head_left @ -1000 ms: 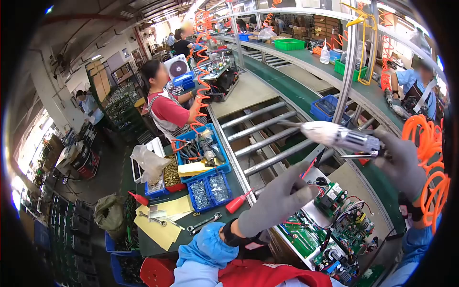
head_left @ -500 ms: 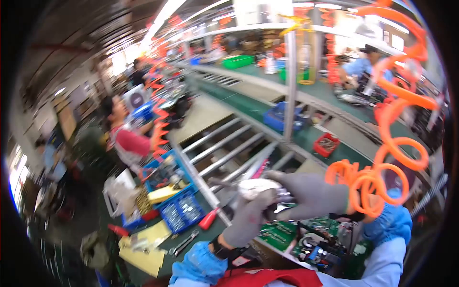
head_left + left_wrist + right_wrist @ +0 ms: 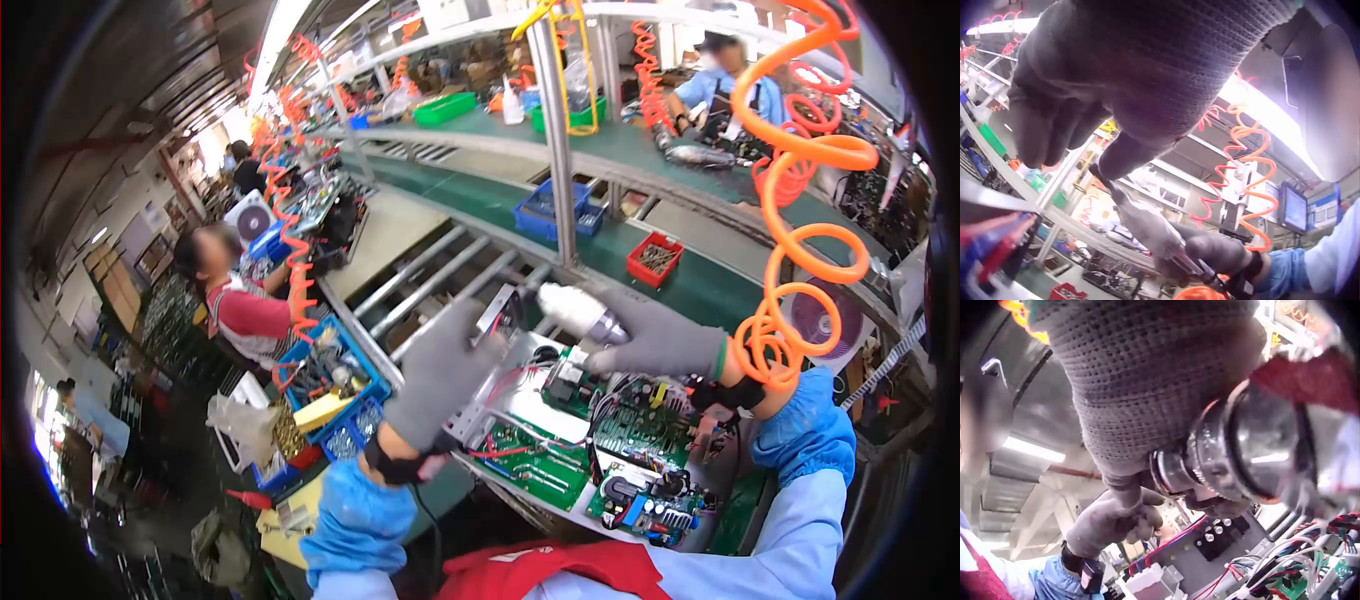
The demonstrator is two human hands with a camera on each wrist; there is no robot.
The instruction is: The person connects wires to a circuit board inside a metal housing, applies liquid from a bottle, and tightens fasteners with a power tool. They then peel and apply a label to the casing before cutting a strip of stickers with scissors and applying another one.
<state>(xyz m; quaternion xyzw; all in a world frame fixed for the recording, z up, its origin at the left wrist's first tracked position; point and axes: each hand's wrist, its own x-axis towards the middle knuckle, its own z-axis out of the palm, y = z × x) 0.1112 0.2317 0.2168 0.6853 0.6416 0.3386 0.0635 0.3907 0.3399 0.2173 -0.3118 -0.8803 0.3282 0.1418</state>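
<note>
A gloved right hand (image 3: 660,335) grips a power screwdriver (image 3: 573,308) with a white-wrapped body, its tip pointing left toward the other hand. The right wrist view shows the tool's dark metal collar close up, beneath the glove. My left hand (image 3: 440,370), also gloved, hovers beside an upright metal panel (image 3: 478,408) with a black terminal block (image 3: 1216,537). In the left wrist view its fingers (image 3: 1032,134) hang loosely bent, with a gap to the thumb, and the screwdriver tip lies close to the thumb. Green circuit boards (image 3: 640,440) with wires sit in the pale chassis (image 3: 545,405) below.
An orange coiled hose (image 3: 820,250) hangs at the right. Behind the chassis are metal rollers (image 3: 425,270), a post (image 3: 555,150) and a red bin of screws (image 3: 655,258). Blue trays (image 3: 345,430) stand at the left. Other people work along the line.
The hands came together around the screwdriver half a second ago, then parted. The left hand moved left to the metal panel; the right hand kept the tool. The head view turned right.
</note>
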